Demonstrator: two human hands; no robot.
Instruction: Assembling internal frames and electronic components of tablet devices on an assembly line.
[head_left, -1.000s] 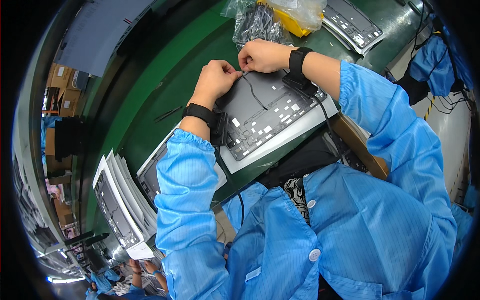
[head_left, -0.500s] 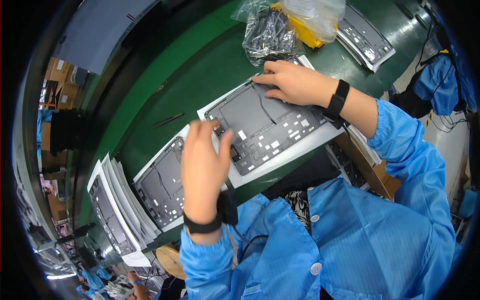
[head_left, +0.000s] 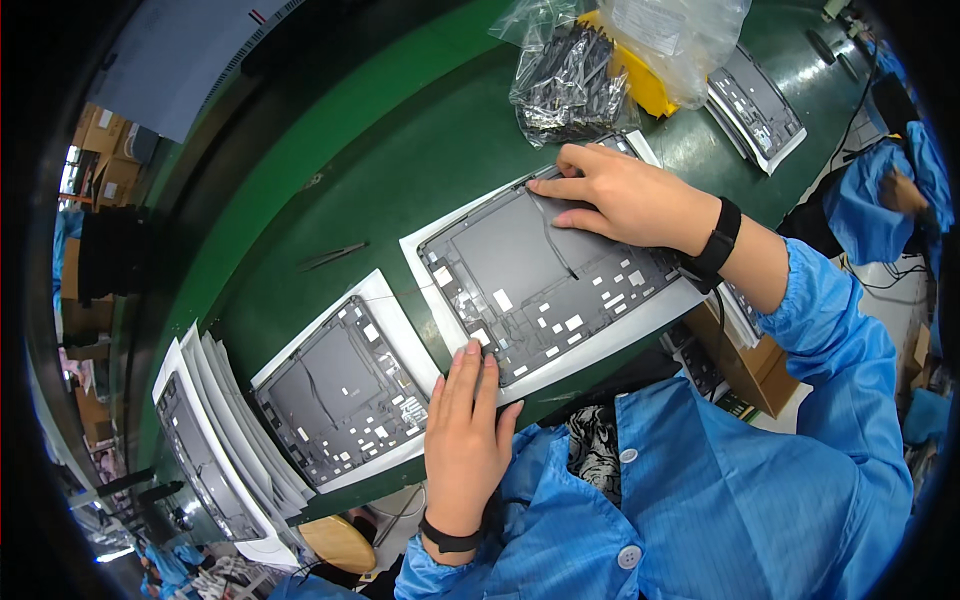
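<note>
In front of me a dark grey tablet-like housing (head_left: 505,245) with small white patches lies on white sheeting (head_left: 421,272). A thin black flat cable (head_left: 563,255) runs across its middle. My right hand (head_left: 635,195) rests on the far part of the housing, index finger stretched to the far edge near the cable's upper end, thumb apart from it. My left hand (head_left: 467,432) lies with straight fingers, tips touching the housing's near left corner. Neither hand visibly grips anything. A second similar housing (head_left: 325,375) lies on its own white sheet to the left.
Tweezers (head_left: 333,256) lie on the green bench (head_left: 375,180). Beyond are a clear bag of black strips (head_left: 570,90) and a yellow bin (head_left: 645,80). Housings with white sheets stack at far left (head_left: 215,440) and at back right (head_left: 752,110). A cardboard box (head_left: 750,365) stands below the bench edge.
My left hand has moved down toward me, from the housing's left side to its near left corner. My right hand stays at the far edge. The whole view has shifted slightly.
</note>
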